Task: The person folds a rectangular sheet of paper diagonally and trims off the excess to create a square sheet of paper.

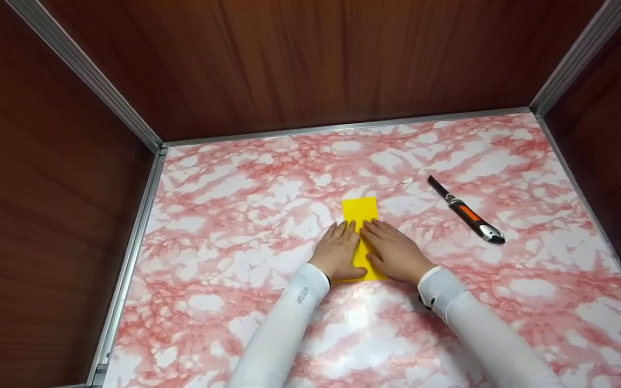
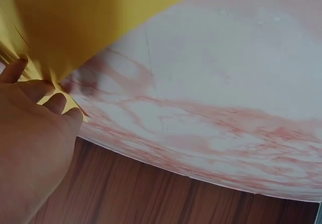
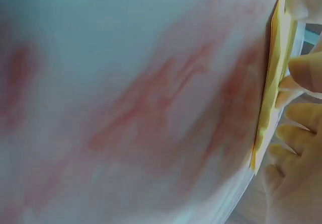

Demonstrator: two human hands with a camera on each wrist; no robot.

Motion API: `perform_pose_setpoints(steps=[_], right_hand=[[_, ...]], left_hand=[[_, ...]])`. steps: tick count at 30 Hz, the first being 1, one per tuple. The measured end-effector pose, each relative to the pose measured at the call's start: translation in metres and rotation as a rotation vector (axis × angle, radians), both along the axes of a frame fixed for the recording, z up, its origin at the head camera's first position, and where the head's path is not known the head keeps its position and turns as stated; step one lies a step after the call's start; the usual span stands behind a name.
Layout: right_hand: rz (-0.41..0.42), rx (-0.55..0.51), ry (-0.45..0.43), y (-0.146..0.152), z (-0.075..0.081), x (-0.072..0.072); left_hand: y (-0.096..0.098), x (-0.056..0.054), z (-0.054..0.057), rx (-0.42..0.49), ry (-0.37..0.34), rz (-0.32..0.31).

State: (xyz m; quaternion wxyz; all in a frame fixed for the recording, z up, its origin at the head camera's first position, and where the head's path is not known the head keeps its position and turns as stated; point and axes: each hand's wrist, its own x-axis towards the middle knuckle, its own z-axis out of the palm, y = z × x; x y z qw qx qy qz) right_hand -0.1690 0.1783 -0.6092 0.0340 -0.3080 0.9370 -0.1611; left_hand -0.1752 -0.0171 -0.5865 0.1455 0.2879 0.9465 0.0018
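Note:
A narrow piece of yellow paper [image 1: 359, 209] lies on the table in the head view, its far end showing beyond the fingertips. My left hand [image 1: 338, 250] rests on its left side with fingers extended forward and thumb angled across the near end. On the right side, my right hand [image 1: 397, 250] presses with straight fingers, close beside the left. The left wrist view shows the yellow paper [image 2: 75, 22] creased at the fingertips, with a broad part slanting up. Seen from the right wrist, the paper [image 3: 274, 78] is nearly edge-on and layered beside the fingers.
To the right lies a utility knife [image 1: 469, 214] with a black and orange handle, its dark blade end pointing away. The red-and-white marbled tabletop [image 1: 246, 264] is bordered by metal strips [image 1: 310, 128] and dark wood panels [image 1: 289, 59] at the back and both sides.

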Motion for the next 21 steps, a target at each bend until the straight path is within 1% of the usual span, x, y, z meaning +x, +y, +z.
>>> perform_pose_setpoints(steps=[4, 9, 13, 17, 21], right_hand=[[0.014, 0.047, -0.001, -0.002, -0.005, 0.001], [0.038, 0.048, 0.022, -0.002, -0.008, 0.002], [0.031, 0.066, 0.029, -0.002, -0.007, 0.003], [0.023, 0.087, 0.03, -0.003, -0.007, 0.004], [0.02, 0.101, 0.025, -0.001, -0.007, 0.003]], left_hand=[[-0.007, 0.006, -0.002, 0.02, -0.002, -0.022], [-0.026, 0.012, -0.003, 0.033, -0.003, -0.042], [-0.039, 0.014, -0.004, 0.05, -0.015, -0.046], [-0.045, 0.015, -0.007, 0.061, -0.027, -0.05], [-0.046, 0.014, -0.01, 0.059, -0.021, -0.055]])
